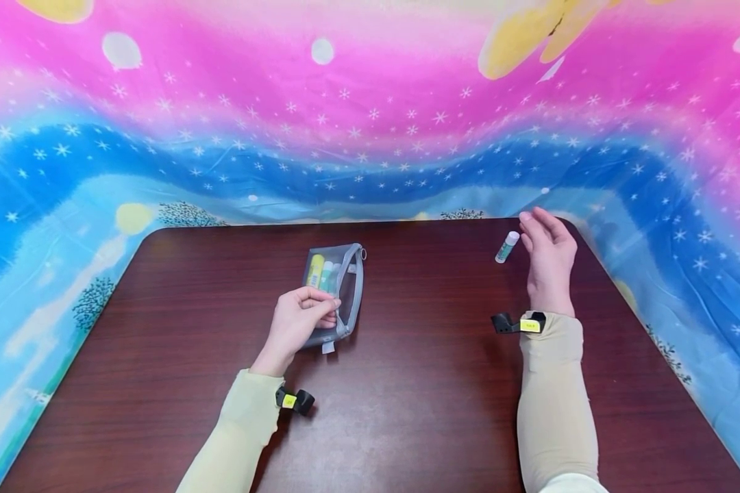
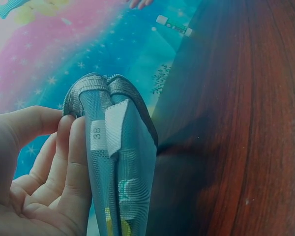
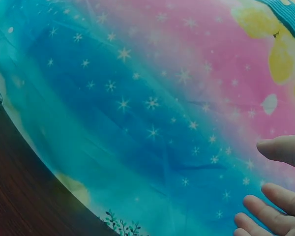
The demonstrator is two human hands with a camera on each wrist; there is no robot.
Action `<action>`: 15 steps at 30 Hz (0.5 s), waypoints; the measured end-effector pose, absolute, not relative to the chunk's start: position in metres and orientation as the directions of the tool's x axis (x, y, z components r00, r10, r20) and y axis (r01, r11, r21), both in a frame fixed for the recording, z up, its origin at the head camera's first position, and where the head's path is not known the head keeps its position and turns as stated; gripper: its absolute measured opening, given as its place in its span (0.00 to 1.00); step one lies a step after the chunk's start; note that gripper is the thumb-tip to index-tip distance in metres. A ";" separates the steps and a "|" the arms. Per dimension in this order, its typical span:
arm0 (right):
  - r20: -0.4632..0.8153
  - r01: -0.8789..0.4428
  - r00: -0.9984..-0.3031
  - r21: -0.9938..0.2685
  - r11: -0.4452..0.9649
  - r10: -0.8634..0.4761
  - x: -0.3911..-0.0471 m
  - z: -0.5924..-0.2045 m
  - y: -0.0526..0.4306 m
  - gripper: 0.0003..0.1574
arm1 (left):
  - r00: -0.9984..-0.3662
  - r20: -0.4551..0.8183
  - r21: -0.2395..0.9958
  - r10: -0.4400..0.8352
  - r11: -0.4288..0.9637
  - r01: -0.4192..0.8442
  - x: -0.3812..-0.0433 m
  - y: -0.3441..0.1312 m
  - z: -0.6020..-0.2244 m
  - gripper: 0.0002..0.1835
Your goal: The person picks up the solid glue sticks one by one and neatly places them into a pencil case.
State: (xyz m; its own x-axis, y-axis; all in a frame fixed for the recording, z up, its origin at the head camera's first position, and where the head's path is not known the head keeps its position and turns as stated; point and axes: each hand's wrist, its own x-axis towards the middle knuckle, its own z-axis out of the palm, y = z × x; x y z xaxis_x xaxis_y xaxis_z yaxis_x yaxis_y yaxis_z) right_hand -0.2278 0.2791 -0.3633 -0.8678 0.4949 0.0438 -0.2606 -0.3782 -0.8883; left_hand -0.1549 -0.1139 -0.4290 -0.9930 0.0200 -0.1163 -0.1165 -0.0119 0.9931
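A grey mesh zipper pouch [image 1: 358, 291] stands on the table with its mouth open to the right. My left hand [image 1: 299, 316] pinches its near rim between thumb and fingers. Through the mesh show a yellow tube [image 1: 315, 270] and a green-and-white glue stick [image 1: 327, 274]. The left wrist view shows the pouch's end with a white tag [image 2: 117, 127] marked 3B. Far to the right, another glue stick [image 1: 507, 247], green and white with a pale cap, stands upright on the table. Just right of it my right hand [image 1: 550, 259] is raised, fingers loosely bent, holding nothing.
The dark wooden table [image 1: 419, 397] has rounded far corners. A pink and blue cloth [image 1: 370, 116] with snowflake prints hangs around its back and sides. Each wrist carries a black camera mount, such as the right mount [image 1: 504, 323].
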 end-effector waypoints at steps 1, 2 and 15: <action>0.044 -0.258 -0.864 -0.894 -0.366 0.502 -0.228 -0.364 0.280 0.23 | -0.993 -0.116 0.993 0.020 -0.011 -0.117 -0.155 -0.114 -0.429 0.10; 0.046 -0.256 -0.860 -0.901 -0.351 0.508 -0.228 -0.365 0.280 0.24 | -0.993 -0.117 0.993 0.021 -0.008 -0.117 -0.154 -0.114 -0.429 0.10; -0.036 -0.156 -0.839 -0.940 -0.304 0.543 -0.239 -0.384 0.292 0.28 | -0.993 -0.116 0.993 0.019 -0.009 -0.117 -0.154 -0.113 -0.428 0.11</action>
State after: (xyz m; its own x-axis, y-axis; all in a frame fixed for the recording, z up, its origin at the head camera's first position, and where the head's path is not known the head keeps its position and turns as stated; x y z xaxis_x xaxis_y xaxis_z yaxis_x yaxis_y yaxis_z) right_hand -0.2392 0.2922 -0.3838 -0.8392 0.5427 -0.0363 -0.1558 -0.3038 -0.9399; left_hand -0.1544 -0.1128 -0.4282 -0.9930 0.0192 -0.1164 -0.1166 -0.0087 0.9931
